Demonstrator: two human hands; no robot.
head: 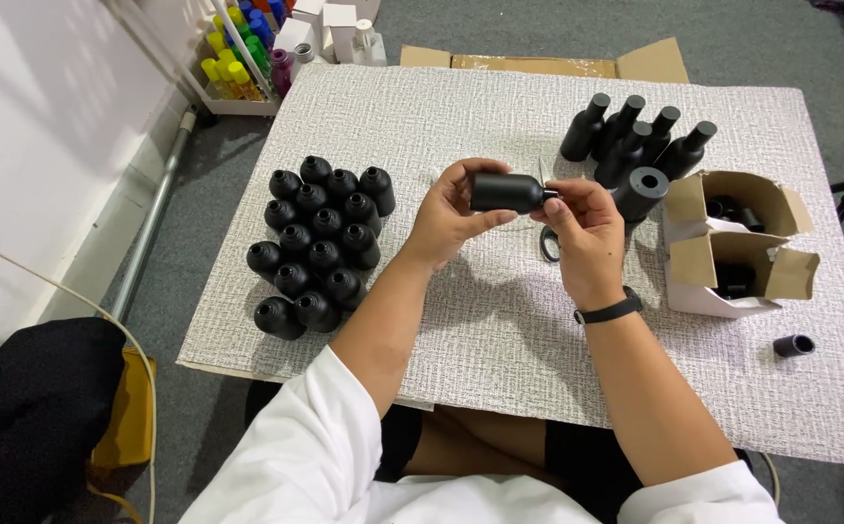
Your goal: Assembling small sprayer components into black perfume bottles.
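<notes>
I see the left hand (451,215) at frame center, fingers wrapped around the body of a matte black bottle (505,192) held sideways above the mat, neck pointing to frame right. The right hand (582,225) sits just beside it, fingertips pinched closed at the bottle's neck end; I can't tell whether there is a cap under those fingers. A black wristband (609,311) is on the right wrist. Both sleeves are white. Directly below the hands, a pair of scissors (547,243) lies on the textured white mat (500,330), mostly hidden by the right hand. Just right of the right hand, one black bottle lies on its side (641,192), open bottom toward the camera. Behind it, upper right of center, a group of capped black bottles (635,136) stands upright, touching each other. Left of center, a tight cluster of uncapped black bottles (319,243) stands on the mat, well apart from the hands. At the right edge, an open cardboard box (732,243) holds dark parts I can't make out. Lower right, a single black cap (793,344) lies on its side, alone. Upper left of the frame, off the mat, there is a rack of coloured bottles (238,49), yellow, green and blue. A flattened cardboard sheet (548,63) pokes out beyond the mat's top edge.
</notes>
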